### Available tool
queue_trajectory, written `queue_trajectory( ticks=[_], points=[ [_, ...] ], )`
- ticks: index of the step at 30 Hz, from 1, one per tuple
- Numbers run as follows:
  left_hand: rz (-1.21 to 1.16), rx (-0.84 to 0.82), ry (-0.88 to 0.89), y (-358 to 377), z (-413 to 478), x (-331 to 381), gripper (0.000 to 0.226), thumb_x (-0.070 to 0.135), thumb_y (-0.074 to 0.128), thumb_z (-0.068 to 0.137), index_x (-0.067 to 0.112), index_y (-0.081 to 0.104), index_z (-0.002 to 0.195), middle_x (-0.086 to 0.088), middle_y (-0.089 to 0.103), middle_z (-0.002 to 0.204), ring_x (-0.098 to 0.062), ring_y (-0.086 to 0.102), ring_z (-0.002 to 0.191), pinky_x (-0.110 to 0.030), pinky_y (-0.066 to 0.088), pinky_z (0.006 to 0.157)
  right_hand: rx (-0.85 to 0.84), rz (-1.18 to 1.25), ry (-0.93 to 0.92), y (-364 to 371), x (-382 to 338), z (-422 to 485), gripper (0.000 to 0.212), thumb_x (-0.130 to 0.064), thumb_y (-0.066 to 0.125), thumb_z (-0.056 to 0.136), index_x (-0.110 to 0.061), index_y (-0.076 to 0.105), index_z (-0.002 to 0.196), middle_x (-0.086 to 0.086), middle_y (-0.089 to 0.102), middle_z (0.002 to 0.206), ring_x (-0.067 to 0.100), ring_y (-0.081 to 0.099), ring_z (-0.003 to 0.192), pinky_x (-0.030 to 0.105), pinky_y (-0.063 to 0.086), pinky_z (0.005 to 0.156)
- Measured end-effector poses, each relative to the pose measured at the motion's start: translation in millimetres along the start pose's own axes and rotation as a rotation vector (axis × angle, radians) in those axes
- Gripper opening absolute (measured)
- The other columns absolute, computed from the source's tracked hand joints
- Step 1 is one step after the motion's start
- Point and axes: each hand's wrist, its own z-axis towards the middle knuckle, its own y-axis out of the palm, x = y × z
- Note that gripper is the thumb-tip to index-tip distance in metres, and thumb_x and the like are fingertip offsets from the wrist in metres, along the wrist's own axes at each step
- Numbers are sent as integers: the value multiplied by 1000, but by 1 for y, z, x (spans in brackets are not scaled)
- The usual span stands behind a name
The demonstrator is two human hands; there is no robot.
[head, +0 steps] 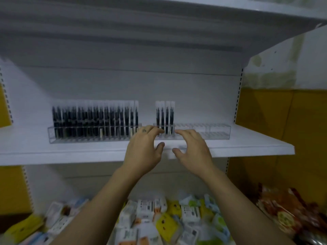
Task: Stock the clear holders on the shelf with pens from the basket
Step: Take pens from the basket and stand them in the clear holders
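Observation:
Two clear holders stand side by side on the white shelf [70,152]. The left holder [51,137] is packed with several black pens [92,119] with white caps. The right holder [219,131] carries a few pens [165,114] at its left end; its other slots are bare. My left hand [145,149] and my right hand [192,147] hover in front of the right holder's left end, fingers loosely curved and spread, with no pen in either. My left fingertips are at the base of those few pens; contact is blurred. No basket is in view.
Another white shelf [230,13] hangs overhead. Below the pen shelf lies a heap of small packaged goods [169,218], with orange-red packets [283,211] at the right. Yellow wall panels [276,121] flank the shelving unit.

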Motion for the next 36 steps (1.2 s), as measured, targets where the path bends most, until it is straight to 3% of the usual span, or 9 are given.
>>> queue_trajectory(
  ticks=[5, 9, 13, 22, 29, 33, 36],
  points=[
    [48, -105, -24, 7, -67, -5, 35, 32, 62, 89, 23, 57, 122, 3, 58, 120, -20, 50, 114, -36, 43, 93, -69, 14, 4, 20, -5, -58, 52, -27, 67, 87, -25, 49, 135, -3, 47, 129, 16, 42, 121, 33, 38, 103],
    [96, -295, -103, 27, -118, -12, 45, 43, 55, 91, 26, 49, 132, 5, 54, 130, -19, 48, 121, -36, 41, 97, -241, 0, 91, 46, 2, -98, 58, -33, 66, 88, -27, 42, 140, -2, 43, 134, 21, 38, 128, 40, 38, 105],
    [114, -431, -195, 51, -159, -20, 52, 49, 53, 90, 24, 46, 136, 3, 52, 134, -20, 48, 122, -36, 43, 97, -397, -55, 144, 75, 17, -132, 59, -43, 60, 89, -27, 39, 142, -1, 40, 140, 22, 37, 129, 38, 36, 105],
    [101, -751, -391, 126, -240, -64, 57, 52, 55, 89, 23, 46, 137, -2, 51, 137, -23, 46, 126, -34, 38, 101, -798, -7, 284, 173, 66, -205, 62, -40, 62, 90, -25, 37, 145, 3, 35, 148, 26, 35, 134, 36, 35, 106],
    [-9, -998, -628, 182, -306, -101, 55, 46, 57, 90, 22, 46, 138, -4, 48, 141, -23, 43, 129, -36, 40, 103, -1067, 48, 496, 238, 93, -272, 53, -32, 64, 88, -19, 47, 137, 8, 46, 136, 27, 48, 124, 31, 42, 98],
    [-113, -1080, -770, 213, -349, -116, 38, 36, 59, 90, 17, 58, 123, -6, 58, 127, -24, 55, 115, -31, 46, 93, -1218, 80, 519, 268, 104, -308, 20, -22, 59, 89, -14, 61, 108, 4, 61, 112, 25, 60, 107, 32, 49, 87],
    [-174, -1161, -833, 237, -383, -125, 32, 28, 52, 94, 14, 61, 121, -8, 62, 125, -22, 58, 109, -30, 47, 91, -1317, 118, 596, 282, 116, -330, 27, -21, 58, 90, -12, 61, 115, 3, 60, 113, 22, 59, 107, 26, 46, 78]
  ],
)
